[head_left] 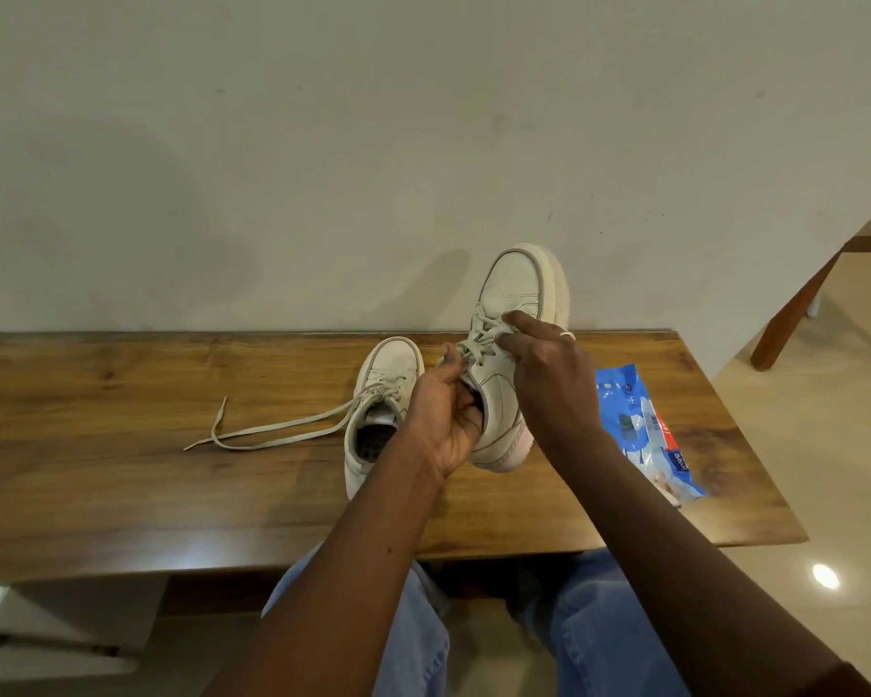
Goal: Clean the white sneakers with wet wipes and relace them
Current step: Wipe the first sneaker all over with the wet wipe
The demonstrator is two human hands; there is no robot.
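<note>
One wide-angle camera sat on the person's head, facing forward and down; the wall filled the upper half of its view, and the table crossed the middle, seen from its near long side; both forearms ran up from the bottom edge over the jeans; the left hand and right hand lay close under the lens, just right of centre, near enough that the lace crossings on the raised sneaker showed singly; floor lay at the right.

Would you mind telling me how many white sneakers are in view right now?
2. The held sneaker, toe raised, sits in the left hand, the right hand pinching its laces; the other sneaker rests on the table beside it.
</note>
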